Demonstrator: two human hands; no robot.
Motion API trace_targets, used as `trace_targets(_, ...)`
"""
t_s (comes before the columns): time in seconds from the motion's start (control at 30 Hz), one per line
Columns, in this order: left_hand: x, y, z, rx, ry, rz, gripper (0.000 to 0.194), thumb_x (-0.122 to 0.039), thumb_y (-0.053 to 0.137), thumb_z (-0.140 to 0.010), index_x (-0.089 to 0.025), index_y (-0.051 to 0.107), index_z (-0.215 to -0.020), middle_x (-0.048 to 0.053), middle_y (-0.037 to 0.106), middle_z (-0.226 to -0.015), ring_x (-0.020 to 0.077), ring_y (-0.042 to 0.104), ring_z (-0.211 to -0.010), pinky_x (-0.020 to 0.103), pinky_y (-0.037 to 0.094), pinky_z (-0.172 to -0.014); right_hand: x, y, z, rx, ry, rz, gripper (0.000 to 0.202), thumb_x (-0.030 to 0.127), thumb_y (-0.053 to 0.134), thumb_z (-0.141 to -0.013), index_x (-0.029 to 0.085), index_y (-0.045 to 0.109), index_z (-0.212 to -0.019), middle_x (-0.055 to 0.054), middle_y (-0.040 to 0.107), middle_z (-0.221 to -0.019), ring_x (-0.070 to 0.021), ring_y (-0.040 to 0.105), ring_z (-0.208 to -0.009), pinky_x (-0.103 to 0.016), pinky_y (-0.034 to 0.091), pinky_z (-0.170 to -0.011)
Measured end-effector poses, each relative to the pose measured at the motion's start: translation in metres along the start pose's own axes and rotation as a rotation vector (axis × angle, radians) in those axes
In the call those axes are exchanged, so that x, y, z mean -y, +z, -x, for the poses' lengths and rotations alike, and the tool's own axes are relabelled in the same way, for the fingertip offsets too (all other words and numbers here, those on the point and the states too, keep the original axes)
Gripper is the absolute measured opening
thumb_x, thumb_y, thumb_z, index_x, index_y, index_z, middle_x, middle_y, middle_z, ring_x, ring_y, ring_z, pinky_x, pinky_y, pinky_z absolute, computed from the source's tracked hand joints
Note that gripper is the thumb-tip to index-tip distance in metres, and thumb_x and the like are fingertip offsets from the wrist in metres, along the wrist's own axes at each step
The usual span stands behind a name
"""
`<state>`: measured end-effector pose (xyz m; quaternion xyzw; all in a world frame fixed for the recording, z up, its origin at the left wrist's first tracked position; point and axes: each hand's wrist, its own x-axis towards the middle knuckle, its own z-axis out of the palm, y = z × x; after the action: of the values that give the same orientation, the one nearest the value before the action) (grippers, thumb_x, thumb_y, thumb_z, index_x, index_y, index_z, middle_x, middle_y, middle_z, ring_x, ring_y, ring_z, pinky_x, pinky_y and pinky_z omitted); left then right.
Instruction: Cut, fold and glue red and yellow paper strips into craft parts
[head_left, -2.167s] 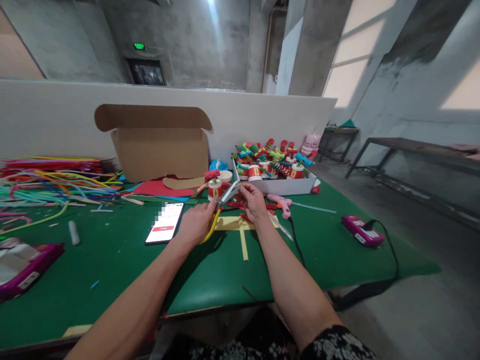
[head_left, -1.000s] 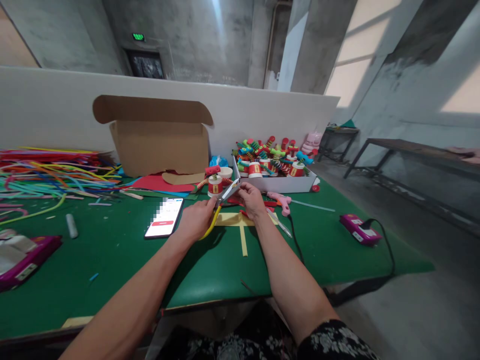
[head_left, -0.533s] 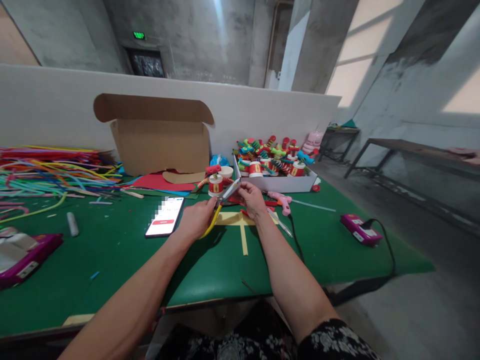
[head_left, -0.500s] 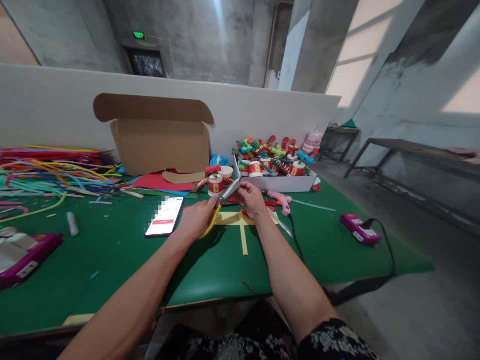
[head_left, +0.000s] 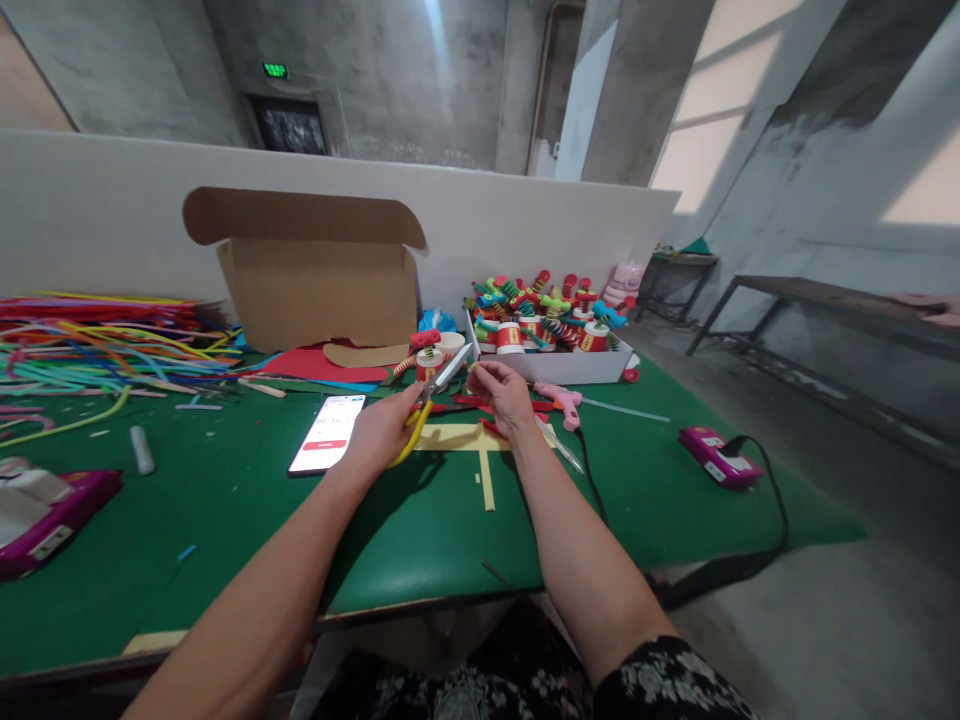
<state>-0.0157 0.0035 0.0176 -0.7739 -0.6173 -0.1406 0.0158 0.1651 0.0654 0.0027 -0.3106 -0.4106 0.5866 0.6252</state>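
My left hand point(head_left: 381, 428) is closed around the yellow handles of a pair of scissors point(head_left: 448, 373), whose blades point up and right toward my other hand. My right hand point(head_left: 504, 396) pinches something small between thumb and fingertips, just right of the blade tips; it is too small to name. Below both hands lie pale yellow strips point(head_left: 487, 480), set out in a T shape, with a tiny yellow scrap point(head_left: 478, 478) beside the stem. Behind the scissors stands a small red and white cup figure point(head_left: 427, 362) with coiled arms, partly covered by the blades.
A white box point(head_left: 559, 368) of colourful cup figures stands behind my right hand. Nearby lie a pink glue gun point(head_left: 562, 402) with its cord and a purple power strip point(head_left: 721, 457). On the left are a phone point(head_left: 328, 435), pipe cleaners point(head_left: 112, 345) and an open cardboard box point(head_left: 322, 290).
The scissors and my left hand have moved slightly left, away from my right fingertips. A small yellow scrap now lies beside the strip's stem, where none showed before.
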Motion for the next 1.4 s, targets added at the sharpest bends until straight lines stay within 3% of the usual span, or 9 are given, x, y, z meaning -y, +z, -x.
trace_targets(0.17,0.015,-0.021,0.0,0.062,-0.018,0.012,0.038,-0.037,0.049,-0.079,-0.025,0.052,-0.115,0.006,0.067,-0.092,0.0231,0.061,-0.079,0.025,0.038,-0.058,0.003,0.0,-0.003,-0.086,-0.061,-0.082,0.023,0.026,0.075,-0.059,0.019,0.064,-0.077,0.003,0.064,-0.069,-0.0066,0.058,-0.057,-0.021,0.053,-0.064)
trace_targets(0.33,0.021,-0.041,0.017,0.276,0.098,0.039,0.034,-0.032,0.048,-0.074,-0.025,0.058,-0.106,0.003,0.066,-0.082,0.0207,0.059,-0.071,0.025,0.036,-0.057,0.003,-0.002,-0.005,-0.068,-0.051,-0.151,0.019,0.024,0.074,-0.061,0.019,0.061,-0.074,0.004,0.064,-0.07,-0.0061,0.059,-0.059,-0.02,0.053,-0.065)
trace_targets(0.43,0.019,-0.045,0.027,0.337,0.097,0.017,0.032,-0.029,0.048,-0.071,-0.025,0.058,-0.101,0.002,0.065,-0.081,0.0206,0.058,-0.071,0.025,0.035,-0.057,0.002,-0.003,-0.004,-0.056,-0.028,-0.13,0.018,0.023,0.073,-0.061,0.019,0.061,-0.073,0.005,0.063,-0.067,-0.0059,0.059,-0.058,-0.019,0.052,-0.063)
trace_targets(0.6,0.021,-0.046,0.027,0.246,0.04,-0.013,0.03,-0.036,0.044,-0.075,-0.021,0.054,-0.1,0.005,0.064,-0.08,0.0217,0.057,-0.071,0.026,0.035,-0.055,-0.002,-0.001,-0.002,-0.027,-0.008,-0.072,0.018,0.022,0.075,-0.057,0.018,0.062,-0.069,0.004,0.062,-0.063,-0.0066,0.057,-0.055,-0.02,0.051,-0.06)
trace_targets(0.73,0.019,-0.041,0.021,0.319,0.079,0.008,0.028,-0.034,0.046,-0.074,-0.021,0.052,-0.098,0.005,0.064,-0.08,0.0213,0.058,-0.07,0.026,0.037,-0.058,-0.004,0.0,-0.002,-0.029,0.013,-0.123,0.022,0.022,0.075,-0.057,0.018,0.064,-0.075,0.005,0.063,-0.065,-0.0063,0.057,-0.055,-0.02,0.051,-0.06)
trace_targets(1.0,-0.025,-0.01,0.027,0.352,-0.063,-0.091,0.032,-0.031,0.041,-0.079,-0.017,0.045,-0.108,0.015,0.066,-0.095,0.0315,0.063,-0.084,0.034,0.043,-0.06,-0.004,0.0,-0.003,0.008,0.027,-0.119,0.02,0.023,0.073,-0.061,0.018,0.066,-0.08,0.004,0.062,-0.065,-0.0051,0.056,-0.055,-0.02,0.051,-0.064)
trace_targets(1.13,-0.038,0.002,0.033,0.34,-0.048,-0.145,0.033,-0.031,0.041,-0.081,-0.016,0.046,-0.11,0.017,0.065,-0.097,0.0329,0.063,-0.086,0.037,0.045,-0.064,-0.004,0.001,-0.001,-0.006,0.049,-0.118,0.022,0.024,0.075,-0.06,0.018,0.064,-0.077,0.002,0.066,-0.068,-0.0069,0.059,-0.057,-0.022,0.052,-0.064)
trace_targets(1.27,-0.029,-0.005,0.021,0.279,0.07,-0.084,0.025,-0.037,0.053,-0.076,-0.021,0.054,-0.096,0.011,0.067,-0.089,0.0288,0.064,-0.079,0.032,0.044,-0.061,-0.006,0.004,0.0,0.016,0.074,-0.105,0.028,0.026,0.078,-0.055,0.018,0.063,-0.078,0.0,0.069,-0.072,-0.0096,0.062,-0.061,-0.024,0.052,-0.065)
trace_targets(1.4,-0.018,-0.017,-0.013,-0.05,0.062,0.233,0.015,-0.03,0.046,-0.081,-0.02,0.056,-0.084,0.003,0.062,-0.067,0.0194,0.059,-0.063,0.027,0.041,-0.056,-0.014,0.006,0.0,0.024,0.074,-0.005,0.027,0.027,0.079,-0.053,0.016,0.066,-0.074,0.0,0.067,-0.068,-0.0097,0.06,-0.058,-0.025,0.05,-0.065)
